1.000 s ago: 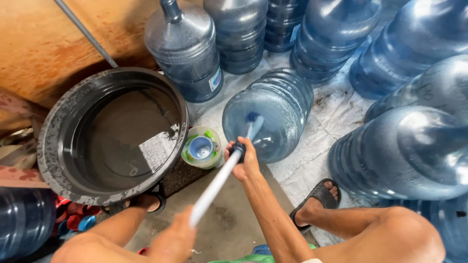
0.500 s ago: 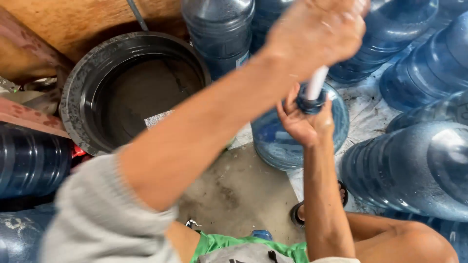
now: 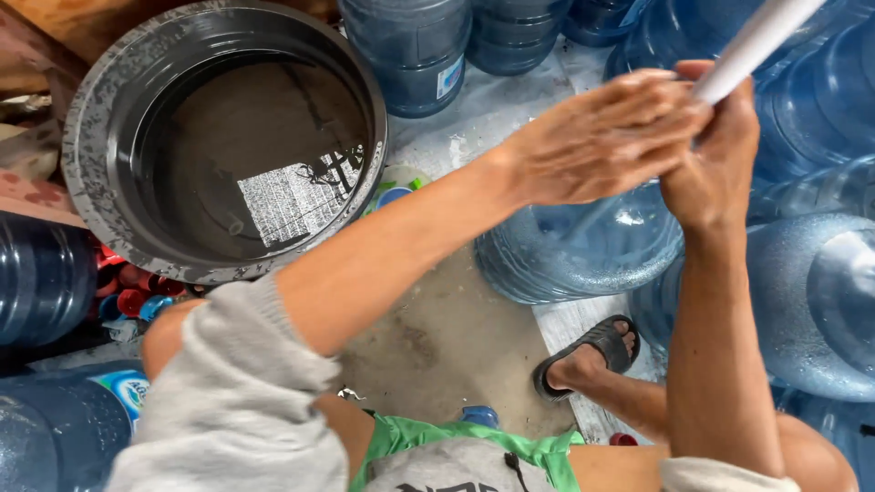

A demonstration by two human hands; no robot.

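Your left hand (image 3: pixel 606 137) and right hand (image 3: pixel 711 164) clamp together on the white rod (image 3: pixel 752 41), slanting down-left into the jug (image 3: pixel 583 246) just below.

Glossy blue plastic jug (image 3: pixel 583 251)

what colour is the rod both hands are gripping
White, a plain smooth rod gripped by the left hand and right hand; head view.
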